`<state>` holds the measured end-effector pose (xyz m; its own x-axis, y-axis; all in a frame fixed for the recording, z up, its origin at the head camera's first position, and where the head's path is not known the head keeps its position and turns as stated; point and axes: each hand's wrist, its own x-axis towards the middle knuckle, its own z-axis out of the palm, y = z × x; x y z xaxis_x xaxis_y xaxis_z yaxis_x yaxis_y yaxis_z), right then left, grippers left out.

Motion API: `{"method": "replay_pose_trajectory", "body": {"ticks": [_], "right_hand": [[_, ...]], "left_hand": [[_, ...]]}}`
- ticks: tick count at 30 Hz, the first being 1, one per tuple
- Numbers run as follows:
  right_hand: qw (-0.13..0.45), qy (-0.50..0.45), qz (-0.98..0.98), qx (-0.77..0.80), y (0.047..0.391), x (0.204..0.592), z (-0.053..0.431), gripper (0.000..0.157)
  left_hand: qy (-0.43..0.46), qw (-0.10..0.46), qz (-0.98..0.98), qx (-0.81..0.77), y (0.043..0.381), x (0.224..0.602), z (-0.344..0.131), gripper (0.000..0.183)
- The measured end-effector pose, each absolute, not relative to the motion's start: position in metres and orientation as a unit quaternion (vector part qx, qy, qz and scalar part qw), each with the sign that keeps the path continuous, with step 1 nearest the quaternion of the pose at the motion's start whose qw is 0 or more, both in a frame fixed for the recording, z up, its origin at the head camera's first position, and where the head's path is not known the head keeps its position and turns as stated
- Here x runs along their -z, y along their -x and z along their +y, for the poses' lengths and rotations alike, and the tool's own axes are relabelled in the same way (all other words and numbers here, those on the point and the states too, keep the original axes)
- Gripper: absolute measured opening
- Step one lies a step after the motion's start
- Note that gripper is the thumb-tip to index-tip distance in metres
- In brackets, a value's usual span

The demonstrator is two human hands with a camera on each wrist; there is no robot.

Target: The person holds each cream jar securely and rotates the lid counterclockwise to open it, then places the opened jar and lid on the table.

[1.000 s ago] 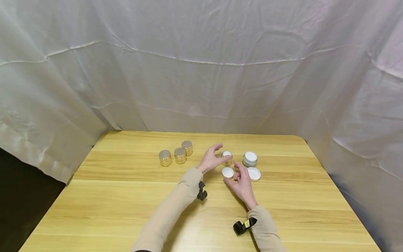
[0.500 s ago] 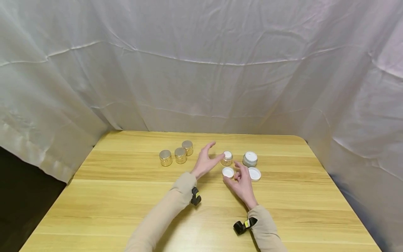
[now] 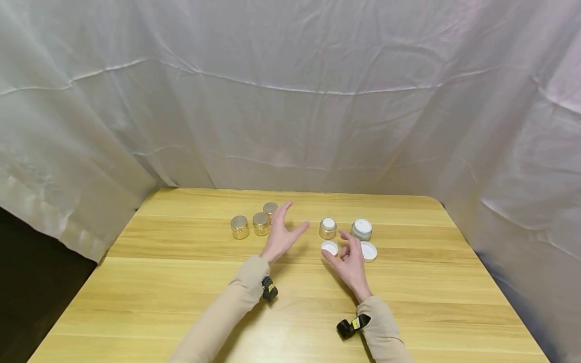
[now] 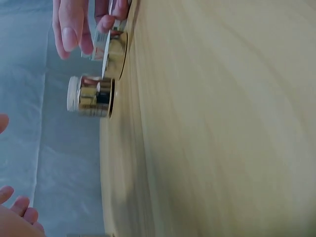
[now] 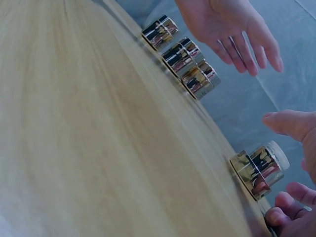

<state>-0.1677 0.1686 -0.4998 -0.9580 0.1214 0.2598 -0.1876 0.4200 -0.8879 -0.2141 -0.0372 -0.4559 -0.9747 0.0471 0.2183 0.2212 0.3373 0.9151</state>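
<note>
My left hand (image 3: pixel 280 238) is in the air with fingers and thumb spread, holding nothing; it partly covers the rearmost of three closed gold jars (image 3: pixel 239 227). My right hand (image 3: pixel 351 264) hovers low, index finger and thumb apart, the other fingers bent. Its thumb tip overlaps a small lid (image 3: pixel 329 247) that lies with its white inside up. Just behind that lid stands a gold jar (image 5: pixel 265 170) with a white top and no gold lid on it. In the left wrist view the same gold jar (image 4: pixel 90 96) is upright beside the lid (image 4: pixel 117 55).
A wider, pale jar (image 3: pixel 361 229) with a white top stands right of the gold one. Its neighbour, a larger white-lined lid (image 3: pixel 368 251), is partly behind my right hand. The wooden table (image 3: pixel 181 302) ends at a hanging grey curtain (image 3: pixel 290 126).
My left hand has drawn away from the unlidded gold jar, leftward towards the three closed jars, its fingers spreading. The right hand has stayed nearly still.
</note>
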Motion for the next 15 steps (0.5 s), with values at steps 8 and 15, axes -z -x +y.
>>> {"method": "replay_pose_trajectory", "body": {"ticks": [8, 15], "right_hand": [[0.179, -0.017, -0.825, -0.536, 0.165, 0.494, 0.164, 0.069], [0.233, -0.032, -0.809, -0.539, 0.161, 0.484, 0.154, 0.061]], "left_hand": [[0.08, 0.127, -0.827, 0.541, 0.211, 0.457, -0.065, 0.08], [0.076, 0.142, -0.851, 0.5, 0.208, 0.451, -0.085, 0.084]]}}
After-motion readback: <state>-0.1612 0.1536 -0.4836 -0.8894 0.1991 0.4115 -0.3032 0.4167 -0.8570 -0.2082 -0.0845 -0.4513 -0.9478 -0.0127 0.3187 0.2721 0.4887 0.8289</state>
